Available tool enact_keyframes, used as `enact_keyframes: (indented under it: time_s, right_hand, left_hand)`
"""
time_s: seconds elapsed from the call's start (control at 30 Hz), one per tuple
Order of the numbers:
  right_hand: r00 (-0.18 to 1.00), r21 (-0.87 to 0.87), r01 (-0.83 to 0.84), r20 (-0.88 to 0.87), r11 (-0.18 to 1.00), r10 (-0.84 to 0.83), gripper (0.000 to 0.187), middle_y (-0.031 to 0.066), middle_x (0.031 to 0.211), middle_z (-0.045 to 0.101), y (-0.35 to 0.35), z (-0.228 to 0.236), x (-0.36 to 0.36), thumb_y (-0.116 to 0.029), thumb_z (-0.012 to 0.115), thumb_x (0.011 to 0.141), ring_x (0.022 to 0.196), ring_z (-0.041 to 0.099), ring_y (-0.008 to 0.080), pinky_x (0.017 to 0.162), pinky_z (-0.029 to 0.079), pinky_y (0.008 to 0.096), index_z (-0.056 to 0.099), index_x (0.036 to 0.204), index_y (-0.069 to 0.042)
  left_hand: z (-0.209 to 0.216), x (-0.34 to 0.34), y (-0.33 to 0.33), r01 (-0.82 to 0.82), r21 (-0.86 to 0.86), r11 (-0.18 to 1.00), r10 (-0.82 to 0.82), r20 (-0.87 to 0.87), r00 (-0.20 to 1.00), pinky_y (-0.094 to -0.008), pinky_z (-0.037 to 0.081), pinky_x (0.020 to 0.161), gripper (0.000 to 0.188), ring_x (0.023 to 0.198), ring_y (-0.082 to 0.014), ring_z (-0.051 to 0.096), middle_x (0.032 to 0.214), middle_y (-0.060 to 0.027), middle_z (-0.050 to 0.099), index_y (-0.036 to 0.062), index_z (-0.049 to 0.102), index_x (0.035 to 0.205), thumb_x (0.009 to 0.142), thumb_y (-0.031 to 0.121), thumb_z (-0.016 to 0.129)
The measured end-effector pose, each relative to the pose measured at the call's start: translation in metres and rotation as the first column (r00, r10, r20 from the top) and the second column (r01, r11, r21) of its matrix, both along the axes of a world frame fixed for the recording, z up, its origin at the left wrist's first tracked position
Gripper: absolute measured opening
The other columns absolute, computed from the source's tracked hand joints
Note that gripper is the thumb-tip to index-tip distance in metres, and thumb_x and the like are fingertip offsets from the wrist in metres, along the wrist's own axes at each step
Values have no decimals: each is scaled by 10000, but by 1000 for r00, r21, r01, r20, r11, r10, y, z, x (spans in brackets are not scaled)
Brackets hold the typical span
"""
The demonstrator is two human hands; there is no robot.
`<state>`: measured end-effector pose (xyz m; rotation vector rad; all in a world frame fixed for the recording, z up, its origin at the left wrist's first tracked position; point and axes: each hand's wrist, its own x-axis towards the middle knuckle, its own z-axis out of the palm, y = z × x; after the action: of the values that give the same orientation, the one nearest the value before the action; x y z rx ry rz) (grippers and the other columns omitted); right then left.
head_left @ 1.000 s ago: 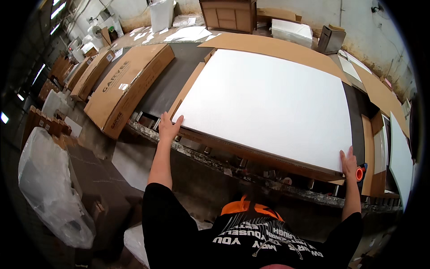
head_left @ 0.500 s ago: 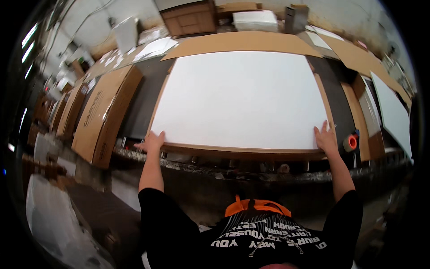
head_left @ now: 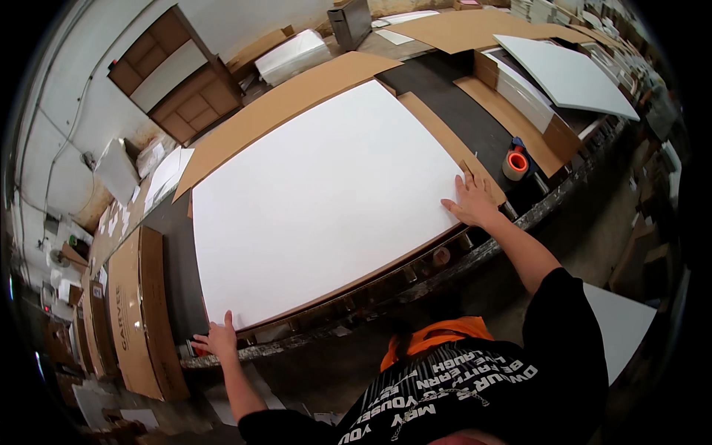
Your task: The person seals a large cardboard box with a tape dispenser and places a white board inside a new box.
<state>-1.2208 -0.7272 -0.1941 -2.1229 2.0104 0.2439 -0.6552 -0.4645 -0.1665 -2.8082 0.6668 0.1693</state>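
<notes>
A large white panel (head_left: 319,200) lies flat on an opened cardboard sheet, whose brown far flap (head_left: 289,111) and right flap (head_left: 445,141) extend past its edges. My left hand (head_left: 217,339) is at the panel's near left corner, fingers spread and thumb up against the edge. At the near right corner, my right hand (head_left: 475,199) rests with spread fingers across the panel's edge and the right flap. Neither hand is closed around anything. A tape dispenser with an orange-red core (head_left: 516,163) sits to the right of my right hand.
A roller conveyor rail (head_left: 415,285) runs along the near side. Long closed cartons (head_left: 133,311) stand at the left. At the right, an open carton (head_left: 512,96) has another white panel (head_left: 567,78) leaning over it. A wooden cabinet (head_left: 178,74) stands at the back.
My view has turned to the right and tilted, so the bench runs slantwise. Both hands stay near the panel's near corners. More of the right cardboard flap shows.
</notes>
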Motion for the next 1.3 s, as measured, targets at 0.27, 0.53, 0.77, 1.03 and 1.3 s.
enact_keyframes:
  time_s: [0.27, 0.53, 0.77, 1.03, 1.3]
  right_hand:
    - [863, -268, -488, -8, 831, 504, 938, 241, 1542, 190, 30, 16, 5, -758, 440, 823, 1432, 131, 419, 1164, 143, 504, 305, 1488, -111]
    - [827, -183, -558, -37, 810, 561, 887, 250, 1533, 166, -12, -7, 36, -692, 460, 837, 1390, 155, 440, 1151, 95, 531, 301, 1474, -96]
    - [784, -245, -600, 8, 761, 621, 876, 263, 1520, 207, -16, -13, 41, -716, 368, 865, 1383, 186, 439, 1147, 86, 544, 307, 1476, -92]
    - [795, -27, -595, 127, 803, 593, 859, 275, 1548, 107, -16, -6, 40, -686, 374, 897, 1430, 97, 452, 1145, 40, 574, 235, 1506, -97]
    - [674, -439, -167, 603, 883, 427, 673, 257, 1393, 427, -319, -3, 89, -401, 643, 863, 1269, 424, 384, 1088, 313, 449, 448, 1344, 28]
  left_hand:
    - [-39, -24, -18, 664, -442, 603, -684, 141, 715, -524, 55, 1175, 799, 1425, -449, 165, 1488, -221, 348, 11, 312, 1456, 924, 592, 443]
    - [-57, -5, -51, 552, -387, 738, -611, -38, 791, -487, 16, 1178, 913, 1458, -397, 84, 1579, -189, 148, 51, 180, 1517, 889, 671, 412]
    - [-62, -36, -41, 707, -468, 530, -651, 311, 693, -488, -20, 1180, 900, 1470, -359, 53, 1573, -210, 144, -3, 164, 1506, 930, 678, 286]
    - [-46, -203, -153, 771, -334, 543, -826, -47, 561, -620, 90, 1131, 785, 1391, -556, 74, 1526, -302, 161, 7, 310, 1461, 883, 484, 543]
    - [-40, -195, -133, 675, -263, 689, -720, -140, 680, -622, 74, 1127, 835, 1401, -545, 81, 1529, -300, 159, -24, 298, 1455, 886, 560, 479]
